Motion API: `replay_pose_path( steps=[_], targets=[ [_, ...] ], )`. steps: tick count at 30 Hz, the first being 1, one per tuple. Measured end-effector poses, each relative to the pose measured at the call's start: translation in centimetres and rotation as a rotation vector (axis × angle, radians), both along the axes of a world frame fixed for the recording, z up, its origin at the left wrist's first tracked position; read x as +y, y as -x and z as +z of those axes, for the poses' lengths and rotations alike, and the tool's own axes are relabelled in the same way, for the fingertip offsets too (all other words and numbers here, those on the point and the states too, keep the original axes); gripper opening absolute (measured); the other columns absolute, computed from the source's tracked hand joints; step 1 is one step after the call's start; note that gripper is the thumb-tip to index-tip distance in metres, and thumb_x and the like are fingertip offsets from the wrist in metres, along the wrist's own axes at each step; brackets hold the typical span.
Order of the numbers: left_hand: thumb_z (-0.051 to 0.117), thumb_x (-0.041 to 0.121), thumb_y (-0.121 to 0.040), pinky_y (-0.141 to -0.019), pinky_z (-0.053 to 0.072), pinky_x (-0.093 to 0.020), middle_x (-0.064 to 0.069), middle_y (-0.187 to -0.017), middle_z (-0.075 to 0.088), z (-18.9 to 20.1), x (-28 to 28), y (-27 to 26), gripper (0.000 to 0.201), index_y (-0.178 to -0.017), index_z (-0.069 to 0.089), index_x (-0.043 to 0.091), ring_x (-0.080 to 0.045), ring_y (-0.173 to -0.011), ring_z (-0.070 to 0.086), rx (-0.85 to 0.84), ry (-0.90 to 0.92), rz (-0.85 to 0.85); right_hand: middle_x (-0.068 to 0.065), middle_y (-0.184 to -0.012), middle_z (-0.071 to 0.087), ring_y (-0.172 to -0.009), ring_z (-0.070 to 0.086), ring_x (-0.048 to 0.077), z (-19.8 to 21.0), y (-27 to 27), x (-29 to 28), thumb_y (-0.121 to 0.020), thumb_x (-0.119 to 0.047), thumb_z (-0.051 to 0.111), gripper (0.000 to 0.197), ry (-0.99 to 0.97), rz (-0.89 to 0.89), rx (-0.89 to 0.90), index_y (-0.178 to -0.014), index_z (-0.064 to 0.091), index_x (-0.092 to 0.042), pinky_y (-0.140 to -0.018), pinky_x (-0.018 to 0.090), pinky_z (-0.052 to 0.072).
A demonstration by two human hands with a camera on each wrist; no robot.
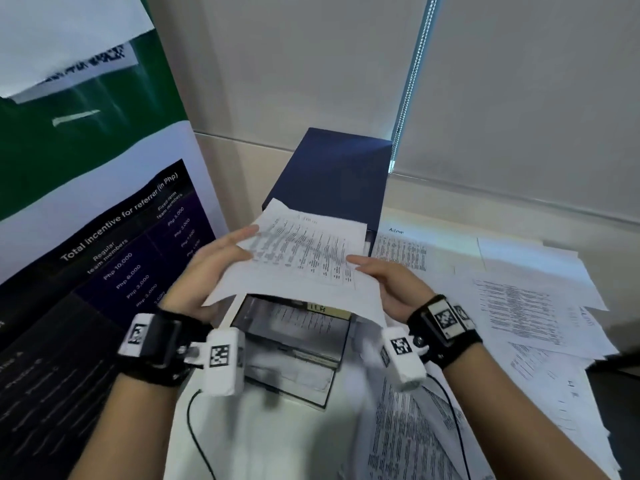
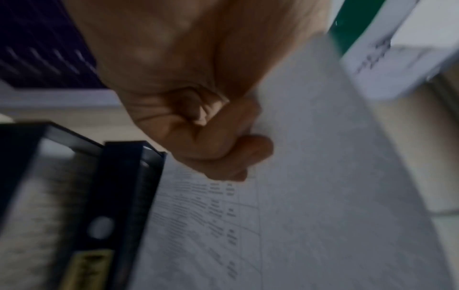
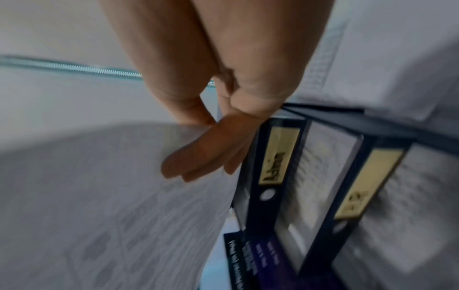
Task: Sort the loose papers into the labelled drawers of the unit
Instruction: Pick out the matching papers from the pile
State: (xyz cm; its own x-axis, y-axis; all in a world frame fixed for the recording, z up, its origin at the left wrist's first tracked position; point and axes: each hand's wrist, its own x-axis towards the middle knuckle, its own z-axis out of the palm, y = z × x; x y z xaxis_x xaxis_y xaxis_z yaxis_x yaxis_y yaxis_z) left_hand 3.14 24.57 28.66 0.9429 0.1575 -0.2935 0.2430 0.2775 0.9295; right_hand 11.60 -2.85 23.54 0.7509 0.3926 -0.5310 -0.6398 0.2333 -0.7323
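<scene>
Now both the left hand (image 1: 204, 271) and right hand (image 1: 391, 285) pinch one sheet (image 1: 301, 258) above two open drawers (image 1: 294, 344).

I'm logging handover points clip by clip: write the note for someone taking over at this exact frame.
Left hand and right hand each grip one side of a printed sheet headed "Admin", held above the open drawers of the navy drawer unit.
Done: the pulled-out drawers already hold some papers.
Left: drop this sheet into the matching drawer; labels are too blurred to read. Loose papers, another "Admin" page among them, cover the desk to the right and need sorting.
</scene>
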Motion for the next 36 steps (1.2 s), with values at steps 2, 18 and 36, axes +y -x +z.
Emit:
replay_pose_path(
  steps=[2,18,36],
  targets=[
    [0.040,-0.004,-0.092,-0.066,0.060,-0.024,-0.017,-0.117,0.071,2.1,0.4,0.1,0.049,-0.133,0.061,0.013,-0.022,-0.086,0.073,-0.077,0.046,-0.050,0.025,-0.129,0.061,-0.117,0.055,0.031,0.4,1.2,-0.3,-0.090,0.005,0.051,0.039,-0.104,0.052,0.017,-0.129,0.054,0.002,-0.095,0.029,0.049],
    [0.076,0.018,-0.086,-0.079,0.059,-0.025,-0.010,-0.108,0.074,-8.5,0.6,-7.6,0.030,-0.116,0.072,0.017,-0.019,-0.089,0.070,0.040,-0.512,0.106,0.011,-0.087,0.070,-0.071,0.070,0.017,0.3,0.4,-2.1,-0.088,-0.003,0.066,0.032,0.177,0.223,-0.179,-0.120,0.063,-0.003,-0.064,0.021,0.059],
    [0.024,0.048,-0.099,-0.105,0.026,-0.044,0.001,-0.115,0.067,-9.6,-7.5,-12.2,0.055,-0.108,0.073,0.025,-0.024,-0.109,0.058,-0.201,-1.544,-0.326,0.021,-0.101,0.071,-0.091,0.072,0.026,-4.7,-6.0,-7.0,-0.095,0.002,0.056,0.023,0.146,-0.142,-0.157,-0.117,0.061,0.002,-0.080,0.028,0.060]
  ],
)
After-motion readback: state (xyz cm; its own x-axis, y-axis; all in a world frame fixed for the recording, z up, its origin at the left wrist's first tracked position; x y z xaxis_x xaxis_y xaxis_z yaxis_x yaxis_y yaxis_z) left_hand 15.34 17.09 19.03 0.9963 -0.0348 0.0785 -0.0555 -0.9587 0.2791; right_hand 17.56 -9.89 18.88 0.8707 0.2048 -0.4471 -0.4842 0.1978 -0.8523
